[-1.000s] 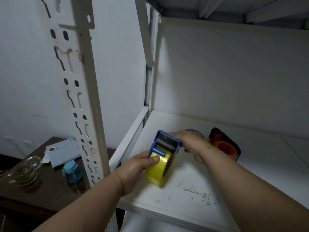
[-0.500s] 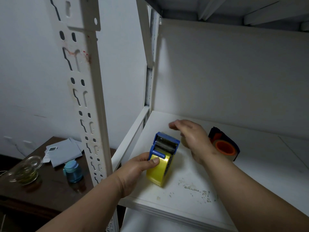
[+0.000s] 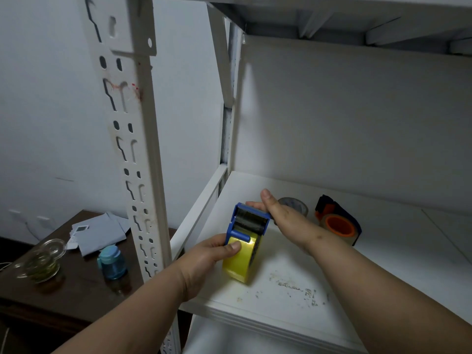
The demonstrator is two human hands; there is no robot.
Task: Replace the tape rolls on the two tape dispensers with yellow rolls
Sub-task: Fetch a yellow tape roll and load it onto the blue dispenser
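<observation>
At lower left of the frame a dark worktop [image 3: 76, 284] carries a small blue jar [image 3: 112, 262], a glass dish [image 3: 40, 259] and some grey envelopes [image 3: 102, 232]. Moving right past the slotted shelf post [image 3: 138, 159], we find our left hand [image 3: 212, 254] gripping the yellow roll [image 3: 238, 261], thumb pressed on its face, low and centre on the white shelf [image 3: 293, 290]. That roll sits in the blue dispenser [image 3: 249, 221], whose far end our right hand [image 3: 281, 213] holds with curled fingers. We judge the dispenser light, rigid plastic, best held by its side walls; the roll's glossy face looks slick. Further right lie a greyish roll [image 3: 296, 204] and the orange-cored dispenser [image 3: 337, 221], apparently still to be changed.
</observation>
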